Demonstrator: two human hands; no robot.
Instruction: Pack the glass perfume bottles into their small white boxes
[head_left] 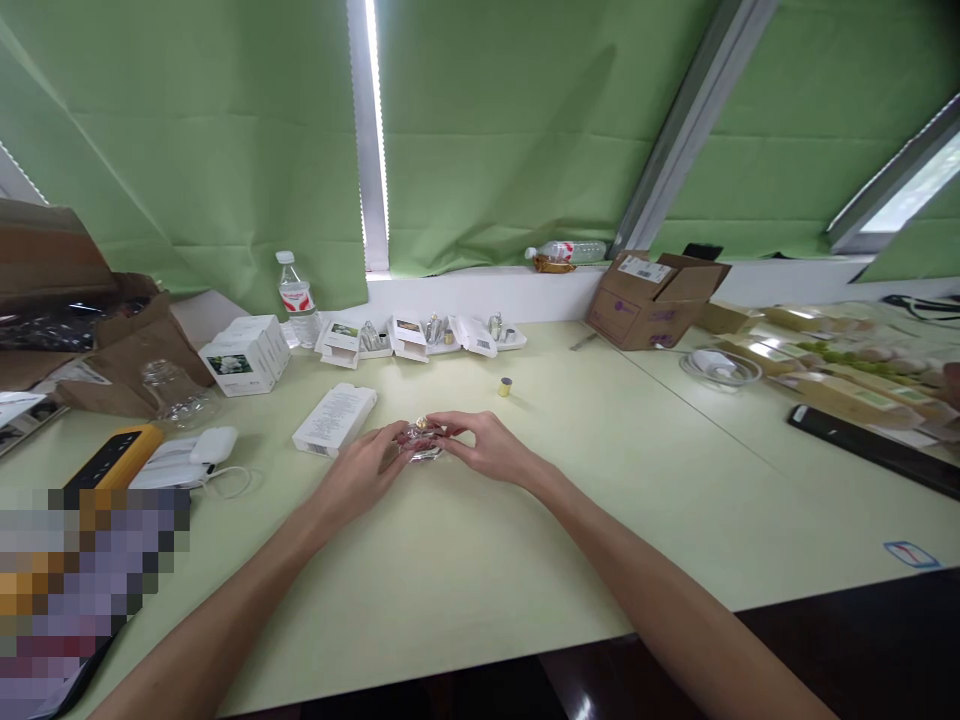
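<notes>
A small clear glass bottle (422, 440) with a gold top stands on the pale green table (480, 560). My left hand (365, 467) and my right hand (480, 443) close round it from either side, fingers pinched on the glass. A white box (335, 419) lies flat just left of my left hand. A little gold cap (505, 387) stands alone beyond my right hand.
Open white boxes with small bottles (420, 337) line the back edge by a water bottle (298, 299). Stacked white boxes (247, 354), brown cartons (654, 299) and a yellow-and-black device (112, 458) lie around. At right are flat packages (840, 385) and a black bar (874, 448).
</notes>
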